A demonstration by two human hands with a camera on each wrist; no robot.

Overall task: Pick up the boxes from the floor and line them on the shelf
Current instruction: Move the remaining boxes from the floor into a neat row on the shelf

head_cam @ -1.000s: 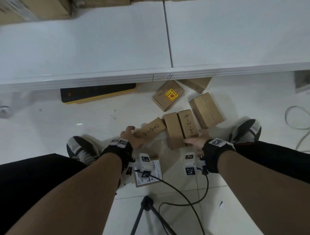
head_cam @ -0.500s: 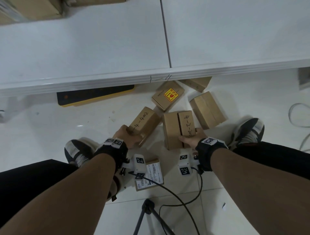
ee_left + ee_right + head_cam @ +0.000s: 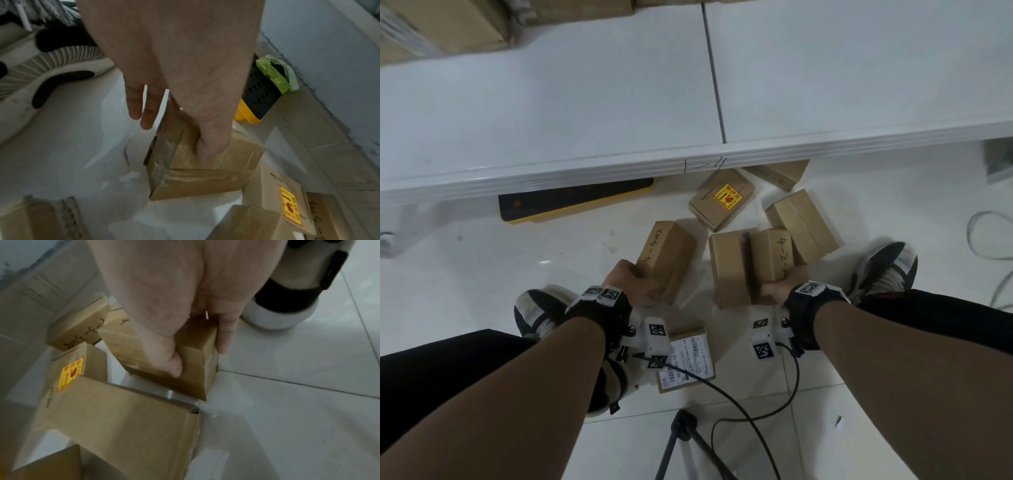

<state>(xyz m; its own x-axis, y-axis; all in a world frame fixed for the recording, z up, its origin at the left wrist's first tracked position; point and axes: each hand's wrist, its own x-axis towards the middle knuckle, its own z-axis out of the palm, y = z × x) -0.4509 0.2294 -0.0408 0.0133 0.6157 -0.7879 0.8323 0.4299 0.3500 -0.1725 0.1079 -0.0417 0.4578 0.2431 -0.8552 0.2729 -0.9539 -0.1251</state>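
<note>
- I see my left hand point(image 3: 627, 281) clamped on the near end of a handwritten cardboard box point(image 3: 666, 257), thumb on one face and fingers down the other, at 11 o'clock from my wrists; it looks tilted up off the floor point(image 3: 482, 267).
- My right hand point(image 3: 784, 282) grips a second marked box point(image 3: 770, 255) at 1 o'clock, thumb and fingers pinching its near end.
- A plain box point(image 3: 727, 267) lies touching that one on its left.
- At 12 o'clock lies a box with a yellow sticker point(image 3: 720, 198); beside it, at 1 o'clock, another plain box point(image 3: 803, 221), and one more point(image 3: 779, 173) partly under the shelf edge.
- The white shelf point(image 3: 585, 113) spans the top, with large cartons point(image 3: 441, 27) at 10 o'clock.
- A labelled parcel point(image 3: 686, 363) lies under my left wrist, at 6 o'clock.
- A black-and-yellow block point(image 3: 571, 202) lies under the shelf at 10 o'clock.
</note>
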